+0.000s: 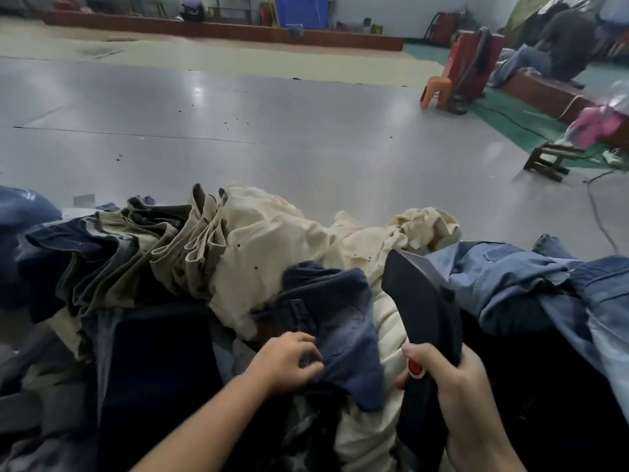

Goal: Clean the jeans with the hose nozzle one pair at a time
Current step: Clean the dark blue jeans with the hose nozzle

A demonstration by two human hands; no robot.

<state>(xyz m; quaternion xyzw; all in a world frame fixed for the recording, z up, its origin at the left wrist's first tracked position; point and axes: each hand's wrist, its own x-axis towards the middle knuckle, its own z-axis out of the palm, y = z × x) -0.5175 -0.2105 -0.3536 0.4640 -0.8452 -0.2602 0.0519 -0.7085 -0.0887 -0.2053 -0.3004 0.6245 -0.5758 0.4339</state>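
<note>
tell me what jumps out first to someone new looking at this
The big heap of trousers across the foreground: cream pairs in the middle, dark blue jeans in front, light blue jeans at right. The right hand grips the dark hose nozzle by its red button, while the left hand pinches the dark blue jeans.

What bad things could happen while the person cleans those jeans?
1. The left hand grips the dark blue jeans right beside the nozzle held by the right hand, so the fingers might get hit.
2. Cream trousers and light blue jeans lie piled around it, so more than one pair might get cleaned at once.
</note>
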